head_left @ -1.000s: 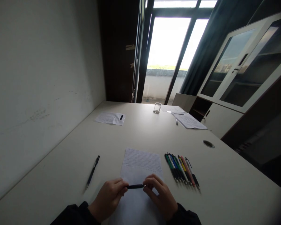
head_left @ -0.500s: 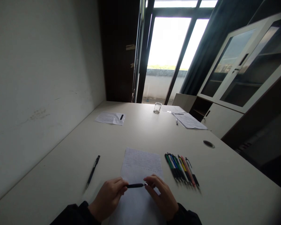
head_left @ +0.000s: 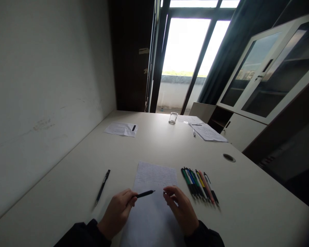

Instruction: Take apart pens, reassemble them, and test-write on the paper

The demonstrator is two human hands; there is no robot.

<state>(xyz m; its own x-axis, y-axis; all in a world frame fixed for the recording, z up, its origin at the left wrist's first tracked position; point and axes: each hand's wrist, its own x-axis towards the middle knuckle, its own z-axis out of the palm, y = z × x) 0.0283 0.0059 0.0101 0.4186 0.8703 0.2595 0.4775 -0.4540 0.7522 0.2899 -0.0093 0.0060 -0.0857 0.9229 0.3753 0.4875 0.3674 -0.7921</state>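
Note:
My left hand [head_left: 118, 211] is closed around a black pen [head_left: 145, 194], whose thin tip points right and slightly up over a sheet of paper [head_left: 154, 219]. Facing it, my right hand [head_left: 181, 207] has thumb and forefinger pinched on a small shiny metal piece [head_left: 164, 193], mostly hidden by the fingers; it looks like a pen's tip cone. A gap separates this piece from the pen. Handwritten lines fill the upper part of the paper under both hands.
Left of my hands lies another black pen [head_left: 102, 188]. Several colored pens [head_left: 199, 185] lie side by side to the right. Farther back are a glass cup [head_left: 173, 118], a paper with a black strip [head_left: 121, 129], stacked papers [head_left: 208, 132] and a round desk hole [head_left: 229, 157].
My right hand has come away from the pen's end with the small metal piece, baring a thin tip. The pen has tilted upward and moved slightly left.

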